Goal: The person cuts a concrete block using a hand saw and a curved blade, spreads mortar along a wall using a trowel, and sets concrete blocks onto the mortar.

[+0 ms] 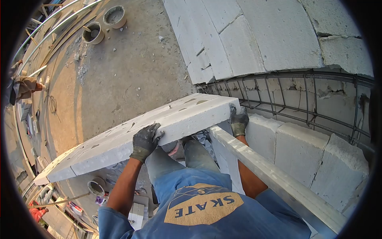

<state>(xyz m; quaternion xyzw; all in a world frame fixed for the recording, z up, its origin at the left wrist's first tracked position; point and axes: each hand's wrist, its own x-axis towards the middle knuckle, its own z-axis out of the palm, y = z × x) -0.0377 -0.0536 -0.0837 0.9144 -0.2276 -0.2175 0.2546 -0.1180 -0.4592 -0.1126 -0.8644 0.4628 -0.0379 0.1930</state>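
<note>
A white aerated concrete block (199, 119) lies at the near right end of a low wall of such blocks, its top marked with grey mortar patches. My left hand (145, 140), in a dark dusty glove, grips the block's near edge, fingers over the top and thumb apart. At the block's right end my right hand (238, 119), gloved too, is wrapped against the end face; part of its fingers is hidden. A long pale metal bar (274, 175) slants from beside the block towards the lower right, in front of my right forearm.
A rebar cage (294, 99) runs along the gap at the right, beside a tall block wall (262, 36). Two mortar buckets (115, 18) stand on the concrete floor. A co-worker (26, 85) is at the far left. Another bucket (96, 186) stands behind the low wall.
</note>
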